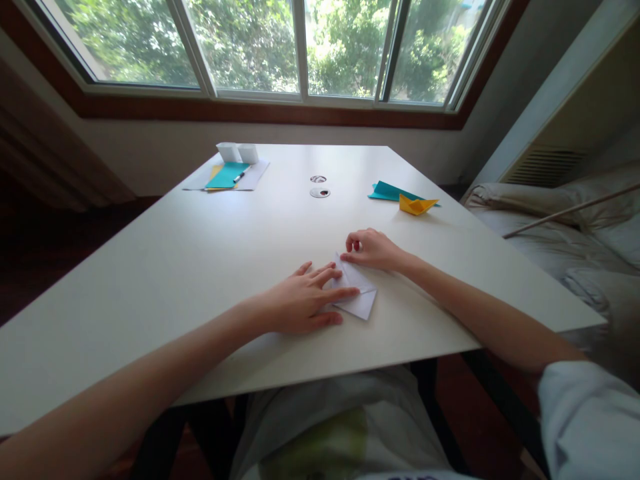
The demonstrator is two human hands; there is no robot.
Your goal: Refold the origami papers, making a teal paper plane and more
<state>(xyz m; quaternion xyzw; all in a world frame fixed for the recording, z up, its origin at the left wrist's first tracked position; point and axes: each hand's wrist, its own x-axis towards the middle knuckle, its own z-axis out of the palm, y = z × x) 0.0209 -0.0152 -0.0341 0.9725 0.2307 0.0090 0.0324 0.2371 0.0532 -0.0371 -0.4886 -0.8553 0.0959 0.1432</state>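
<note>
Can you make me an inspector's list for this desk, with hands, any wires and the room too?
Surface: white table with two round fittings.
Job's things: folded white paper.
Clutter: yellow paper boat and teal folded paper, far right; white boxes, teal sheet and pen, far left.
Hands: left hand spread, fingers on the paper; right hand curled at its edge.
Cables: nothing seen.
Surroundings: window ahead, trees outside.
</note>
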